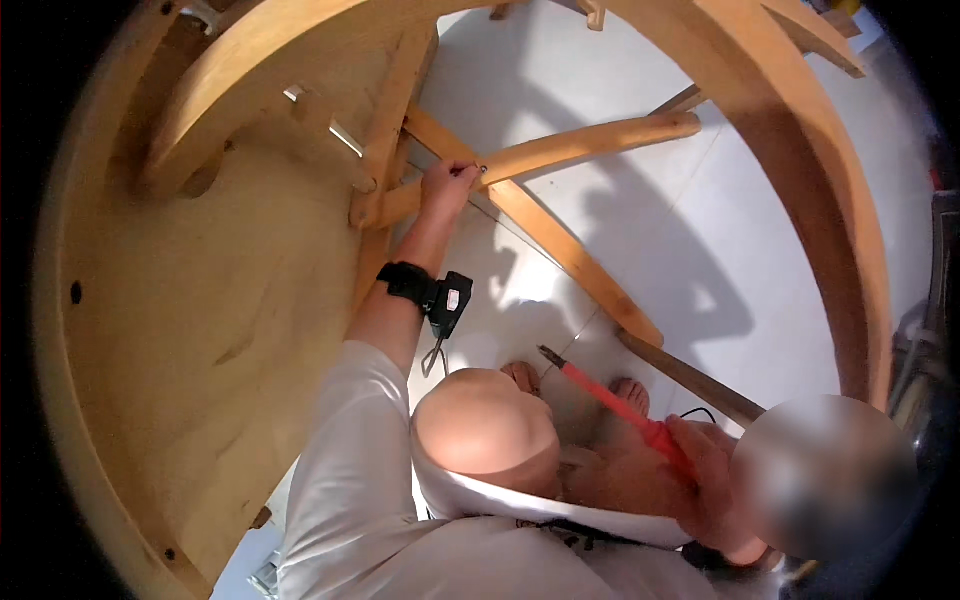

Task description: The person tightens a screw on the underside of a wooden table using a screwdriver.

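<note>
At the crossing of two light wooden bars, my left hand [450, 187] is closed in a pinch. Its fingertips touch a small dark metal fastener [482, 170] on the curved upper bar [590, 147]. The straight bar [570, 250] runs beneath it, down to the right. My right hand [705, 470] is wrapped round a red screwdriver [610, 398] near my lap. The screwdriver's dark tip points up and left, well apart from the bars. A black device with a strap [425, 295] sits on my left wrist.
A broad wooden panel [230, 330] fills the left side, edged by a curved wooden rim. Another curved wooden piece [800, 170] arches along the right. My bent knee [485, 430] and feet are below, on the pale tiled floor [650, 230]. A round blur hides the lower right.
</note>
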Tool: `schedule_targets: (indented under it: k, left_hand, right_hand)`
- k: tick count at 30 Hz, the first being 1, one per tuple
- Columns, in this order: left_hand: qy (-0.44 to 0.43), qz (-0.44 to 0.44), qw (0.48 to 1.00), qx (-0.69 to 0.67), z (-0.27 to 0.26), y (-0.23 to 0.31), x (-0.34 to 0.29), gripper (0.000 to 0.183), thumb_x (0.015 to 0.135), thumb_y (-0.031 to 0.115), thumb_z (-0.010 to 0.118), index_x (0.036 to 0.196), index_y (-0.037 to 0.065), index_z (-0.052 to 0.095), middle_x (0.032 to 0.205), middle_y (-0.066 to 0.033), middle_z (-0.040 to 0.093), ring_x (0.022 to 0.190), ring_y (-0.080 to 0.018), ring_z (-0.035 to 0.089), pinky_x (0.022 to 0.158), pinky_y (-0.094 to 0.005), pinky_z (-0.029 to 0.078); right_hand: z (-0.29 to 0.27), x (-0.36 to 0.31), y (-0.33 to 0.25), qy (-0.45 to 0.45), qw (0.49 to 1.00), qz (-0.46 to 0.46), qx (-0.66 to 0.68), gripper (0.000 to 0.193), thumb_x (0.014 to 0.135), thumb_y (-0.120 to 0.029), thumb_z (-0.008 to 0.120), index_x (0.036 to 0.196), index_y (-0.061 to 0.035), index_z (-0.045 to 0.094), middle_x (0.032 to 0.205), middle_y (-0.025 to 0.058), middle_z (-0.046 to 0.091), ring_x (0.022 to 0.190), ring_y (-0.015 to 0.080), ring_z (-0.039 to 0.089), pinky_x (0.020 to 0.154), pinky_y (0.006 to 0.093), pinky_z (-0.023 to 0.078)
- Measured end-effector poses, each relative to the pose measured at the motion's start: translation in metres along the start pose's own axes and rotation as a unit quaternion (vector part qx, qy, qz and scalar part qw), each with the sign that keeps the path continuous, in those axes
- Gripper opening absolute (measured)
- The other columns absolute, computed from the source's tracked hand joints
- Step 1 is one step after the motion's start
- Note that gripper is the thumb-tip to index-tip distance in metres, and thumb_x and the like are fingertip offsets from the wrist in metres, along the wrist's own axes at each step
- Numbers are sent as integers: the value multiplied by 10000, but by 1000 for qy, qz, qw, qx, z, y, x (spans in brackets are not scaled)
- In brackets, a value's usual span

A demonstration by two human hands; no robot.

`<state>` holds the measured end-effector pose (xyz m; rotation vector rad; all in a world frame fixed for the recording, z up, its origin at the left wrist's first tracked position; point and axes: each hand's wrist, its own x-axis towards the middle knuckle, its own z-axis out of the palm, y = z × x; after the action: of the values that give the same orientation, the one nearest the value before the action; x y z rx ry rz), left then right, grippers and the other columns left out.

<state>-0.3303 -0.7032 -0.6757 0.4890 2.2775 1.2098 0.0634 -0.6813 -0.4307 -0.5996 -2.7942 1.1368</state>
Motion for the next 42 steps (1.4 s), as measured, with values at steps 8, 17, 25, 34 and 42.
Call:
schedule_targets:
  k: [8,17,25,34,42]
  left_hand:
    - [-5,151,968,198,12,7,10,118,720,91,627,811,17,613,742,-115,623,722,-235,605,664,-323,470]
    - [-38,194,957,214,10,8,15,127,727,84,629,827,17,591,768,-125,623,732,-272,598,662,-342,464]
    - [-8,224,892,393,-9,-16,42,146,705,140,651,777,24,602,771,-145,615,756,-296,590,670,-366,459]
    - [-5,153,949,276,-29,-61,89,168,684,176,663,767,39,612,806,-147,615,777,-304,584,694,-372,460]
    - [-17,259,883,391,15,-5,41,138,694,128,645,767,17,605,815,-156,611,777,-307,582,686,-365,461]
  right_hand:
    - [2,2,2,36,999,-15,20,439,627,-96,668,1025,16,520,870,131,596,689,280,578,571,388,460]
    - [13,4,13,25,995,-89,33,304,668,-98,629,930,22,530,848,172,613,696,290,600,542,343,483]
    - [20,-9,-2,76,994,-69,22,317,663,-136,640,936,1,558,739,105,594,587,250,575,473,337,436]
    - [22,-16,-5,83,989,-101,62,325,707,-161,648,969,1,544,768,107,618,604,201,599,496,323,469]
    - [15,-18,-7,62,994,-72,46,311,757,-188,625,977,11,534,774,113,629,661,211,621,540,320,496]
